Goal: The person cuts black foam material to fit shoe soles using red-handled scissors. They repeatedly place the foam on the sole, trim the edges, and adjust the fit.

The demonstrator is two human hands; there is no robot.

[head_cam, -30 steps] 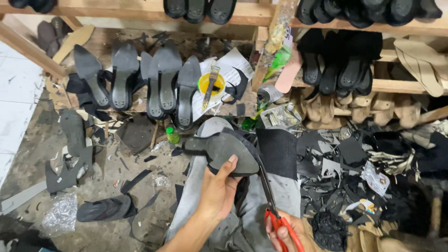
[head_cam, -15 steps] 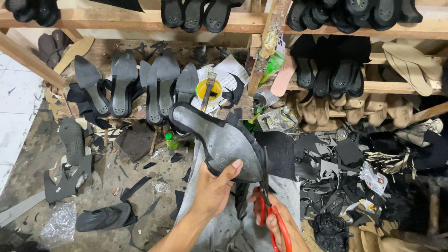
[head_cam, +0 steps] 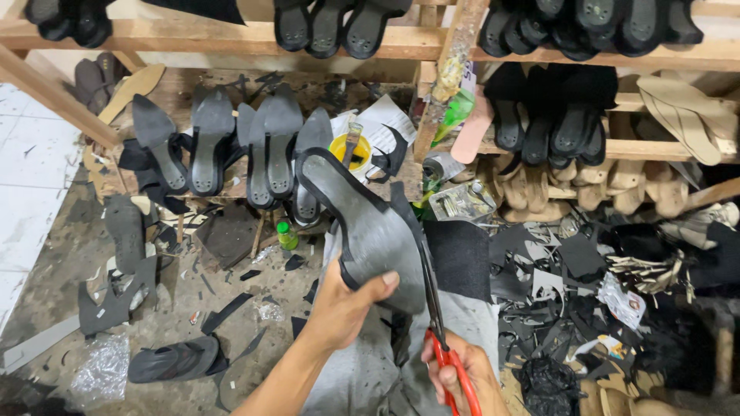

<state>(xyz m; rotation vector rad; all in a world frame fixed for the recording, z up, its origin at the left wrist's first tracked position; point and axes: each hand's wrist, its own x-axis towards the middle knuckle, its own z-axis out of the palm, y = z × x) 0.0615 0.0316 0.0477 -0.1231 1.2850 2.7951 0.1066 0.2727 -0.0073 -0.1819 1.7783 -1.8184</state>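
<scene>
In the head view, just above my lap, I see my left hand [head_cam: 347, 304] pinching the near end of a grey shoe sole [head_cam: 370, 231], thumb pressed on its upper face and the other fingers hidden beneath. The sole's long axis runs from that grip up and to the left, its far tip pointing toward the wooden shelf [head_cam: 231, 35] of black soles. My right hand [head_cam: 455, 377] sits lower and to the right, fingers closed through the red handles of a pair of scissors [head_cam: 435, 308]. The dark blades rise from the handles along the sole's right edge, apparently touching the black rim there; I cannot tell how far apart they are. So the sole lies up and left of both hands, the left hand on it, the right reaching it only through the blades. Black offcuts [head_cam: 539, 270] litter the floor to the right.
</scene>
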